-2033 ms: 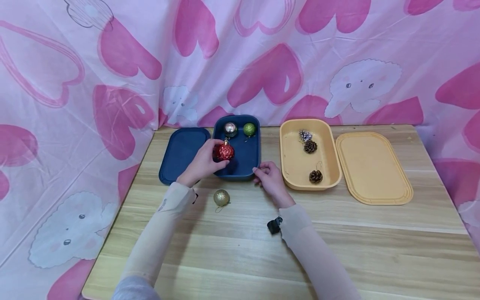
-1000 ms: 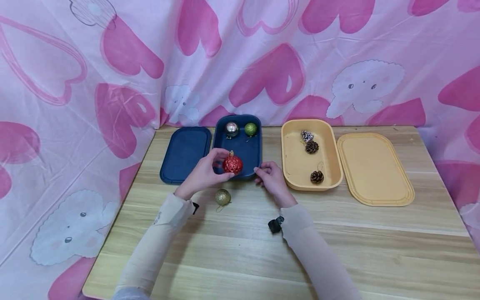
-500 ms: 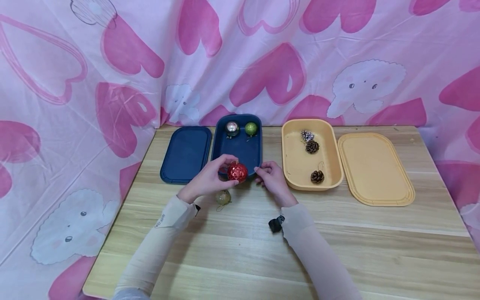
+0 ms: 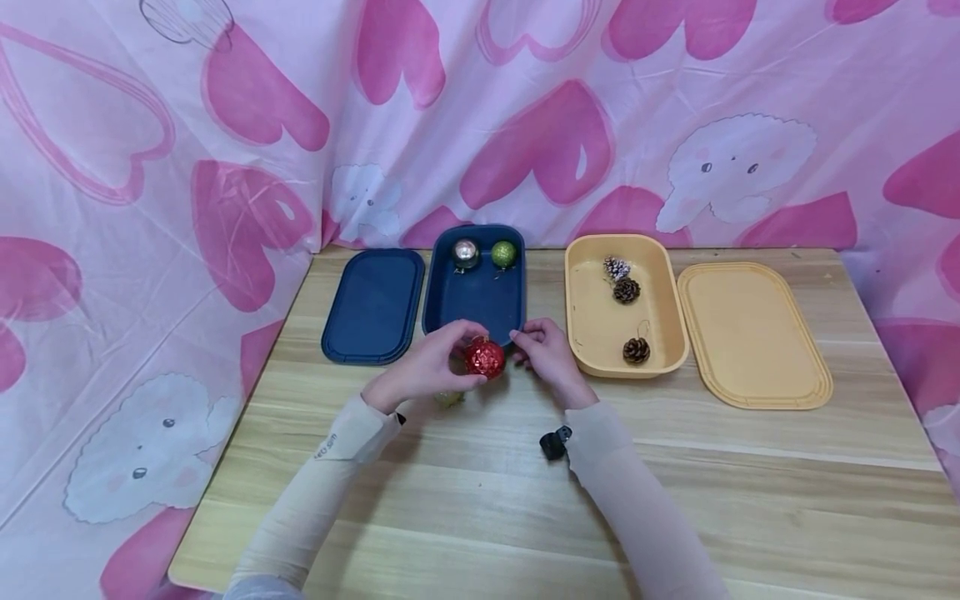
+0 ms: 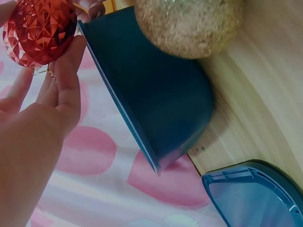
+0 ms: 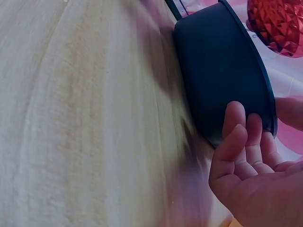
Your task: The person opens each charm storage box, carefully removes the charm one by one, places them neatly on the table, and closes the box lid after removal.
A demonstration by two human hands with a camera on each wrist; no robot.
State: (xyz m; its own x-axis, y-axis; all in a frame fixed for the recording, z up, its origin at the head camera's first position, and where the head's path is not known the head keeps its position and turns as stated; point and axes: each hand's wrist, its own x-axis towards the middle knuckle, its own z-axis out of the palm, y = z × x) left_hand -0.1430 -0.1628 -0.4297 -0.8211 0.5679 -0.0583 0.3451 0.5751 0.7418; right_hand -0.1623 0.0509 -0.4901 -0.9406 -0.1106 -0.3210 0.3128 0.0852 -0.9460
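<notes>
My left hand [image 4: 427,367] holds a red faceted Christmas bauble [image 4: 485,358] between thumb and fingers, just in front of the near edge of the dark blue box [image 4: 472,302]. A thin gold loop hangs from the bauble in the left wrist view. At the box's near right corner, my right hand [image 4: 551,354] pinches the rim, thumb over the edge and bent fingers along the outer wall. Inside the box, a silvery-pink bauble [image 4: 465,252] and a green bauble [image 4: 503,253] lie at the far end. A gold glitter bauble [image 5: 191,23] lies on the table, mostly hidden under my left hand in the head view.
The blue lid [image 4: 375,306] lies left of the blue box. To the right stands a yellow box [image 4: 592,333] containing pine cones [image 4: 636,350], with its yellow lid [image 4: 757,333] beside it. A pink heart-patterned cloth [image 4: 540,158] hangs behind the wooden table [image 4: 480,517].
My left hand has brought the red bauble from over the blue box's inside toward me and to the right, past its near edge. My right hand has stayed at the box corner.
</notes>
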